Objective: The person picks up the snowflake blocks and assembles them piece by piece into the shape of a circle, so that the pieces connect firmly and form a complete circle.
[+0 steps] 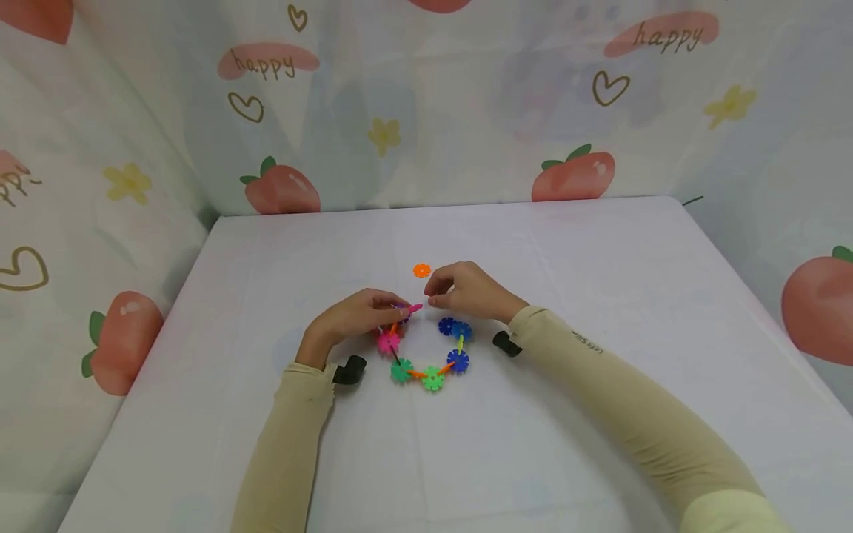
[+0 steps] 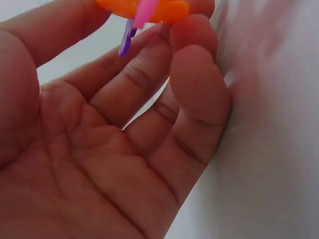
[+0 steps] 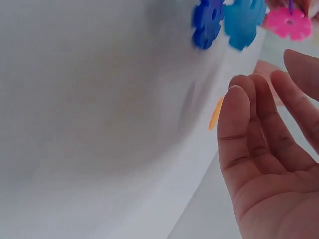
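Observation:
A curved chain of interlocking notched plastic discs lies on the white table, with a green disc (image 1: 433,378) and a teal disc (image 1: 401,370) at its near side. My left hand (image 1: 356,318) pinches the chain's left end, where a pink disc (image 1: 415,308) sticks out past the fingertips. An orange disc (image 2: 172,11) and a purple disc (image 2: 127,40) show by those fingers in the left wrist view. My right hand (image 1: 473,291) hovers just right of the pink disc, fingers bent and thumb apart, with nothing between them. Dark blue disc (image 1: 446,326) ends the chain's other side.
A loose orange disc (image 1: 422,271) lies beyond the hands on the table (image 1: 600,252). Black wrist cameras (image 1: 350,370) sit at both sleeve cuffs. Printed cloth (image 1: 453,96) hangs behind the table and along its sides.

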{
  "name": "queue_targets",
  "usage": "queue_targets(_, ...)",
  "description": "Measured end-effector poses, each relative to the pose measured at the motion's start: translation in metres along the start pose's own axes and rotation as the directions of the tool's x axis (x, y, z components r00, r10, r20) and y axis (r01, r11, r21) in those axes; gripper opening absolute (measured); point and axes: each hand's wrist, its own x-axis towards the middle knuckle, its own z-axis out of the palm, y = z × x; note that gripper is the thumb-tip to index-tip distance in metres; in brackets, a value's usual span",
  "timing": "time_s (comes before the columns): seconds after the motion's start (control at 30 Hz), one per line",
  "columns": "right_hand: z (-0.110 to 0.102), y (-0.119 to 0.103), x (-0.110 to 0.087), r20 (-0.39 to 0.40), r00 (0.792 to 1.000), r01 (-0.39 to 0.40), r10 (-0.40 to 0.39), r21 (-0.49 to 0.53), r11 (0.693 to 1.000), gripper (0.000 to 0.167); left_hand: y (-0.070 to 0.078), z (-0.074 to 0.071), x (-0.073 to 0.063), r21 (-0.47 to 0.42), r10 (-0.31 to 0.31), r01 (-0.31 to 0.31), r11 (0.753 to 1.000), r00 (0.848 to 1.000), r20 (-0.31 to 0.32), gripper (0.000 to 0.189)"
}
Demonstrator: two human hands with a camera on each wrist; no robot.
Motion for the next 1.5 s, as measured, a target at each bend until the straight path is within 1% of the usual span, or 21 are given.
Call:
queue_targets(0.13, -0.006, 0.004, -0.003, 0.029, 0.999, -0.039, 0.039, 0.002, 0.999, 0.014, 0.0, -0.002, -0.001, -0.013, 0.01, -0.01, 1.0, 0.999, 0.033, 0.034)
queue_targets(0.23, -0.009, 0.008, -0.005, 0.067, 0.995, -0.067, 0.067, -0.001, 0.998, 0.015, -0.002, -0.002, -0.003, -0.01, 0.016, -0.015, 1.0, 0.999, 0.047, 0.033)
queue_targets(0.3, -0.009, 0.013, -0.006, 0.097, 0.993, -0.071, 0.071, -0.005, 0.997, 0.016, -0.003, -0.003, -0.004, -0.005, 0.025, -0.025, 1.0, 0.998, 0.061, 0.033)
queue_targets(0.5, -0.011, 0.025, -0.007, 0.186, 0.982, -0.031, 0.035, -0.026, 0.999, 0.018, -0.007, -0.005, -0.005, 0.005, 0.047, -0.048, 0.999, 0.995, 0.094, 0.034)
queue_targets(0.63, -0.01, 0.027, -0.005, 0.256, 0.966, -0.024, 0.037, -0.056, 0.998, 0.018, -0.008, -0.005, -0.005, 0.021, 0.046, -0.049, 0.999, 0.995, 0.092, 0.034)
queue_targets(0.73, -0.008, 0.029, -0.003, 0.281, 0.959, 0.002, 0.02, -0.08, 0.997, 0.016, -0.008, -0.005, -0.006, 0.023, 0.048, -0.05, 0.998, 0.995, 0.088, 0.035)
queue_targets(0.87, -0.007, 0.028, -0.002, 0.286, 0.958, 0.027, 0.004, -0.106, 0.994, 0.015, -0.006, -0.003, -0.005, 0.018, 0.041, -0.043, 0.999, 0.995, 0.091, 0.034)
queue_targets(1.07, -0.008, 0.023, -0.005, 0.273, 0.962, 0.004, 0.029, -0.119, 0.993, 0.013, -0.005, -0.002, -0.002, 0.001, 0.058, -0.059, 0.998, 0.994, 0.091, 0.031)
queue_targets(1.23, -0.008, 0.019, -0.007, 0.256, 0.966, -0.005, 0.029, -0.093, 0.996, 0.01, -0.007, -0.003, 0.0, -0.035, 0.058, -0.056, 0.998, 0.997, 0.047, 0.032)
queue_targets(1.4, -0.008, 0.023, -0.009, 0.212, 0.975, -0.054, 0.063, -0.048, 0.997, 0.009, -0.008, -0.002, 0.001, -0.069, 0.05, -0.049, 0.996, 0.999, 0.003, 0.034)
queue_targets(1.5, -0.009, 0.025, -0.009, 0.19, 0.979, -0.064, 0.068, -0.024, 0.998, 0.007, -0.009, -0.002, 0.003, -0.088, 0.045, -0.046, 0.995, 0.999, -0.012, 0.036)
